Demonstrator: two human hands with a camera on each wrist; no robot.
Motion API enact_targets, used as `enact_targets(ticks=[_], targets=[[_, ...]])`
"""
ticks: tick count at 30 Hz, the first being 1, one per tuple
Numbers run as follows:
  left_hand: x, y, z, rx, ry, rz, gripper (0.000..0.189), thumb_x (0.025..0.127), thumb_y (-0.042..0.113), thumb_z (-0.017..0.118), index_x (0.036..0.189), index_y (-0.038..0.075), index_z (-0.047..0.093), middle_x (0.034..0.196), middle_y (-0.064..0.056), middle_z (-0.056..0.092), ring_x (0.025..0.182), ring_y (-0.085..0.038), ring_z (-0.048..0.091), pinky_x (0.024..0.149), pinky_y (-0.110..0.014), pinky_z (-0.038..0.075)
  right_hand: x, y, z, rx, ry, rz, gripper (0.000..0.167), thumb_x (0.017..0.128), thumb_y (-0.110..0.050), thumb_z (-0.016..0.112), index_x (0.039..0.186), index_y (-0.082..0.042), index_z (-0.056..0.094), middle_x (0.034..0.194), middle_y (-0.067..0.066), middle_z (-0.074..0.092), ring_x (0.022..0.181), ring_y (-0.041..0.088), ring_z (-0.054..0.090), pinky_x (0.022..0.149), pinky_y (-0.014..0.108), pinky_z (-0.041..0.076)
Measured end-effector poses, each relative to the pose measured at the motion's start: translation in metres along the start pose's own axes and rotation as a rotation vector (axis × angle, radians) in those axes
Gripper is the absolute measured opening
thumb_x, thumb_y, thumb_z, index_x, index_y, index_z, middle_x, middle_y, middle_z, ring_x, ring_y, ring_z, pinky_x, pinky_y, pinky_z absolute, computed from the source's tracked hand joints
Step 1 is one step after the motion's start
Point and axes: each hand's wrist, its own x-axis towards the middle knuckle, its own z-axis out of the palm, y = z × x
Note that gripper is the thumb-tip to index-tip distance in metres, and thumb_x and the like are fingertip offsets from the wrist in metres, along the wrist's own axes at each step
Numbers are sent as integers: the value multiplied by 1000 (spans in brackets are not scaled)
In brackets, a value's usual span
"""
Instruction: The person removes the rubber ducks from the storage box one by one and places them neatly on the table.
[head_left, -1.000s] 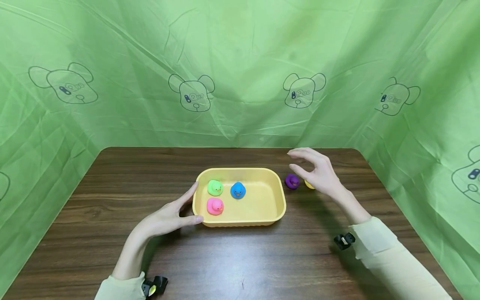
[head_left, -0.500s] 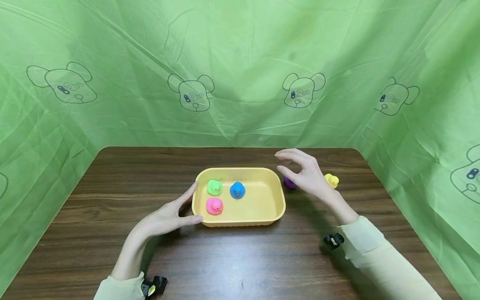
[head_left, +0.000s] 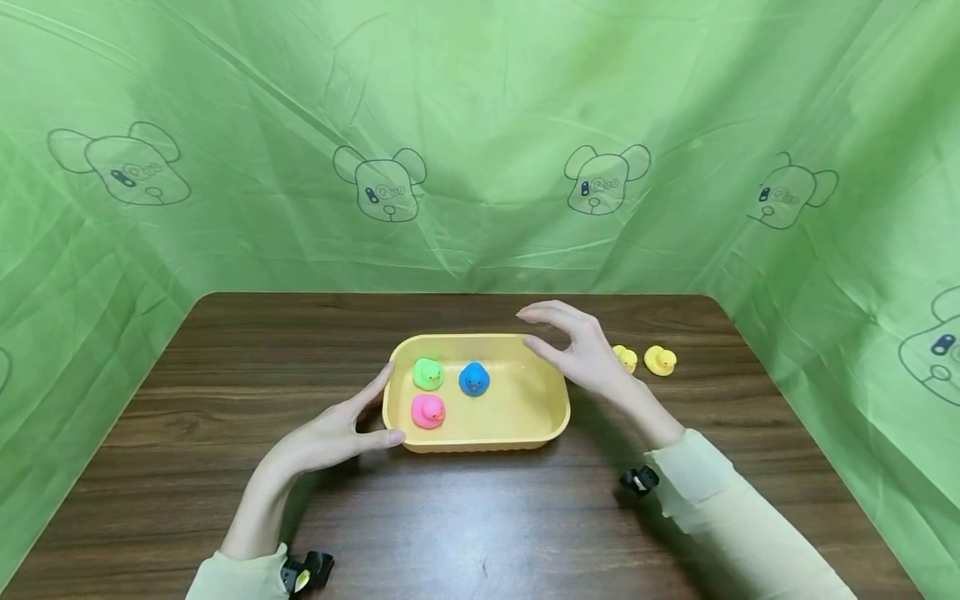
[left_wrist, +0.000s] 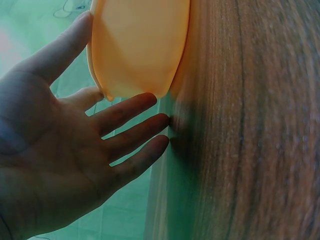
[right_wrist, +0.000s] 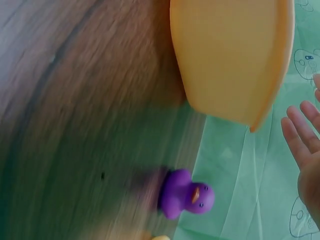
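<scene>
A yellow plastic tub (head_left: 517, 408) contains a green rubber duck (head_left: 428, 374), a pink one (head_left: 428, 411) and a blue one (head_left: 474, 379). At its left end is my left hand (head_left: 330, 437), with thumb and index finger touching the rim. The other left fingers are straight in the left wrist view. Over the tub's far right corner hovers my right hand (head_left: 573, 346), holding nothing, fingers slightly bent. A purple rubber duck (right_wrist: 182, 195) sits on the table beside the tub in the right wrist view; the right hand hides it from the head camera.
Right of the right hand, two yellow rubber ducks, one partly covered (head_left: 626, 357) and one in full view (head_left: 661, 361), sit on the brown wooden table (head_left: 480, 525). A green curtain (head_left: 480, 250) with bear-head drawings surrounds the table's back and sides.
My right hand has moved left, from over the yellow ducks to the tub's right end. Both yellow ducks are uncovered more, while the purple duck is now hidden. The left hand stays put.
</scene>
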Motion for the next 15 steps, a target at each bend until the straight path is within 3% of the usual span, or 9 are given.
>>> enact_targets(ticks=[3, 15], targets=[[-1, 0, -1, 1, -1, 0, 103, 92, 58, 70, 167, 31, 4, 174, -7, 15, 158, -40, 21, 124, -65, 26, 3, -1, 7, 20, -16, -10, 33, 93, -12, 77, 125, -18, 73, 127, 1, 72, 120, 17, 66, 97, 42, 59], [0, 1, -1, 0, -6, -5, 103, 92, 58, 70, 167, 32, 4, 175, -6, 14, 158, -40, 21, 123, -66, 26, 13, -6, 33, 45, -65, -35, 35, 91, -12, 79, 125, -12, 73, 125, 3, 73, 118, 17, 67, 97, 39, 59]])
